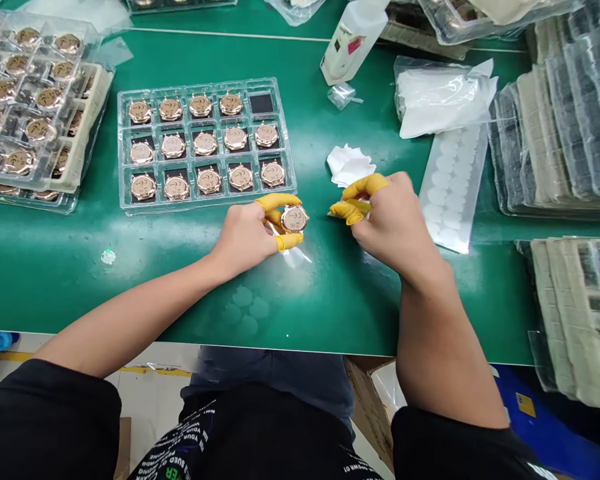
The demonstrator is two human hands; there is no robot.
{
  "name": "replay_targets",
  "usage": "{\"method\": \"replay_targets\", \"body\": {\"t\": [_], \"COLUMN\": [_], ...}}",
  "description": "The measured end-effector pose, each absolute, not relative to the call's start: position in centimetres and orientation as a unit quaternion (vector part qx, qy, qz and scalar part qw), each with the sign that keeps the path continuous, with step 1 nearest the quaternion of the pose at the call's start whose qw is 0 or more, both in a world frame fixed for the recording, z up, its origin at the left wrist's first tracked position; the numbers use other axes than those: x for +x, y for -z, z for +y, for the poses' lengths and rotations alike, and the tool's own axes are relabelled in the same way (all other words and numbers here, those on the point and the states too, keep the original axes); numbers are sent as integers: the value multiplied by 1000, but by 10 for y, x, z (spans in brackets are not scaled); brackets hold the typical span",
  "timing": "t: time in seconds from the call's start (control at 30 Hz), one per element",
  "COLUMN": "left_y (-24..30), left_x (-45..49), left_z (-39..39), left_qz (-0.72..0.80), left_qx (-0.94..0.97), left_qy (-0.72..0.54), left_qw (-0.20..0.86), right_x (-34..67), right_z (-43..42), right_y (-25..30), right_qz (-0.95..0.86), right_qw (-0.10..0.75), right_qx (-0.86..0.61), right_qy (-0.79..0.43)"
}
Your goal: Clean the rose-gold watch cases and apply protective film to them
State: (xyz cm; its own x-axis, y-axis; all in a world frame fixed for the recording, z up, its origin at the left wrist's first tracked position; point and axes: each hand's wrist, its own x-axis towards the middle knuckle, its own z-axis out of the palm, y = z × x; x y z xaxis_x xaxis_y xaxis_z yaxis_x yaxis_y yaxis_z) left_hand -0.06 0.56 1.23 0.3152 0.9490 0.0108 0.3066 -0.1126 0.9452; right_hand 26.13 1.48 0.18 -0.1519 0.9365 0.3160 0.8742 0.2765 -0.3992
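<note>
My left hand (253, 230), with yellow finger cots, grips a rose-gold watch case (295, 218) by its edges. The marked back of the case faces up. To its right, my right hand (387, 213), also in yellow finger cots, is closed in a pinch; a small tip pokes out, too little to name. A crumpled white cloth (349, 165) lies just beyond the right hand. Behind the left hand sits a clear plastic tray (207, 203) of similar watch cases, backs up, on dark pads. Its far right compartment (261, 103) shows only the pad.
Stacked trays of watch cases (30, 100) stand at the left. At the back is a white bottle (354, 40). On the right lie a bag of white wipes (437, 97), a sheet of round clear stickers (453, 180) and stacked trays (555, 133). Clear round films (245, 310) stick to the green tabletop (180, 247).
</note>
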Motion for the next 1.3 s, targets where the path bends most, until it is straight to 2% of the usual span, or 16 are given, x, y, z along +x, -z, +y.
{"method": "replay_targets", "body": {"t": [0.17, 0.27, 0.33, 0.4, 0.57, 0.7, 0.87, 1.17, 1.3], "left_y": [-19, -21, -21, -20, -20, -21, -20, -19, -20], "left_x": [-3, -2, -2, -2, -5, -5, -4, -5, -5], "left_z": [4, 7, 7, 7, 7, 8, 7, 6, 6], "left_qz": [461, 450, 452, 455, 449, 439, 443, 445, 444], "left_qx": [793, 828, 837, 839, 837, 837, 835, 833, 833], "left_qy": [-267, -210, -190, -180, -188, -197, -193, -187, -191], "left_qw": [295, 260, 245, 237, 251, 262, 264, 272, 270], "right_x": [247, 234, 225, 219, 219, 222, 222, 217, 221], "right_z": [10, 5, 2, 2, 8, 12, 11, 9, 10], "right_y": [-10, -10, -9, -8, -1, 0, -6, -19, -14], "right_qz": [-715, -678, -665, -683, -782, -845, -882, -905, -858], "right_qw": [327, 385, 392, 379, 384, 345, 288, 247, 321], "right_qx": [-587, -536, -507, -501, -434, -351, -334, -280, -302], "right_qy": [-193, -324, -383, -373, -229, -207, -168, -205, -262]}}
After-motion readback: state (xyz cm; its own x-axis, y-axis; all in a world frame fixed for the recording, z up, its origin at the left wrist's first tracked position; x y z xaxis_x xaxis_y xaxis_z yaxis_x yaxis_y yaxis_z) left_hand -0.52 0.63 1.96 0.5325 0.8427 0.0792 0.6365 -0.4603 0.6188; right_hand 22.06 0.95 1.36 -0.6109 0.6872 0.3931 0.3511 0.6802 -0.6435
